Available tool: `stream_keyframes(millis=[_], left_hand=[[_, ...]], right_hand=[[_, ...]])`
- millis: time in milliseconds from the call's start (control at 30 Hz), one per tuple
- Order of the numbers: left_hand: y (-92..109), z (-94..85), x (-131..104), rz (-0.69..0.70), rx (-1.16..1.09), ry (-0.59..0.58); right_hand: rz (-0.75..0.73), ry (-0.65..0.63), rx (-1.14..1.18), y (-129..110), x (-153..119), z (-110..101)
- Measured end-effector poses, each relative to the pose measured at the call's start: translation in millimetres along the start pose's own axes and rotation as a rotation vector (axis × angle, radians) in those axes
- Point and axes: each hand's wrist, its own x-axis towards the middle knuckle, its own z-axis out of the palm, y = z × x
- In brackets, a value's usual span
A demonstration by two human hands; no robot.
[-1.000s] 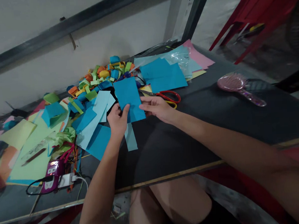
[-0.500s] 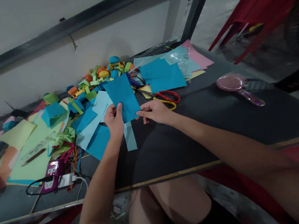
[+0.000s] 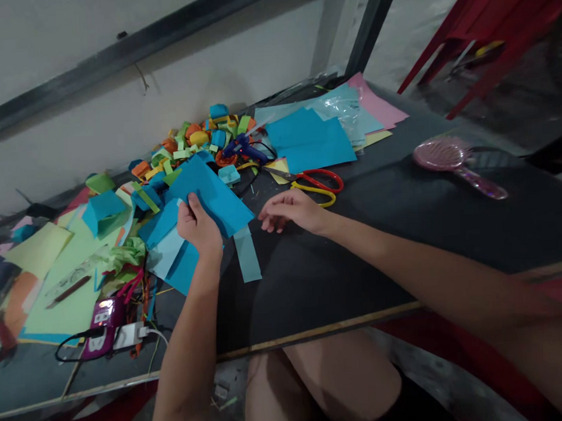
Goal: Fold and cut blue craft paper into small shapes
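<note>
My left hand (image 3: 199,225) grips a blue sheet of paper (image 3: 218,195), thumb on top and fingers underneath. The sheet is tilted above the table. Just right of its corner, my right hand (image 3: 290,211) hovers with fingers loosely curved and apart, holding nothing. Behind that hand lie scissors (image 3: 324,180) with red and yellow handles. A pale blue paper strip (image 3: 247,254) rests on the table below the sheet. More blue and light blue paper pieces (image 3: 167,252) lie beneath and left of my left hand. A blue glue gun (image 3: 249,149) lies beyond the held sheet.
Along the wall sits a heap of small folded paper pieces (image 3: 195,137). Blue sheets (image 3: 312,142) and pink paper (image 3: 377,106) lie at the back right. A pink hairbrush (image 3: 454,162) is at right. A purple power socket (image 3: 104,323) with cables stands at front left.
My right hand has let go of the blue sheet. My left hand has moved left and turned the sheet, uncovering the glue gun behind it.
</note>
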Motion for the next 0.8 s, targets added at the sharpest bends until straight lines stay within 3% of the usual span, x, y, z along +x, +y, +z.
stream_keyframes(millis=[167,267,333,400,467,533,667,800], left_hand=[[8.7,-0.3,-10.9,0.098,0.064,-0.065],[4.5,1.2,-12.2,0.016,-0.081,-0.196],[-1.0,0.4,-7.3,-0.115,-0.201,-0.427],[-6.6,-2.2,0.4,-0.226,-0.235,-0.740],[-11.4,-5.0,7.8,-0.259,-0.184,-0.920],[-16.0,-6.2,12.4,-0.270,-0.128,-0.928],[-24.3,-3.0,13.4,-0.317,-0.133,-0.744],[-26.0,1.2,12.3,-0.383,-0.266,-0.594]], right_hand=[[-0.055,0.105,-0.004,0.3,-4.8,14.4],[-0.095,0.123,-0.126,1.0,-7.5,17.1],[-0.157,0.148,-0.212,0.9,-7.9,13.9],[-0.241,0.178,-0.341,0.5,-7.6,9.7],[-0.314,0.196,-0.469,-0.6,-7.0,7.3],[-0.320,0.174,-0.516,-3.1,-6.0,6.5],[-0.194,0.132,-0.602,-10.7,-1.1,-6.1],[-0.123,0.405,-1.150,-7.1,4.1,-45.0]])
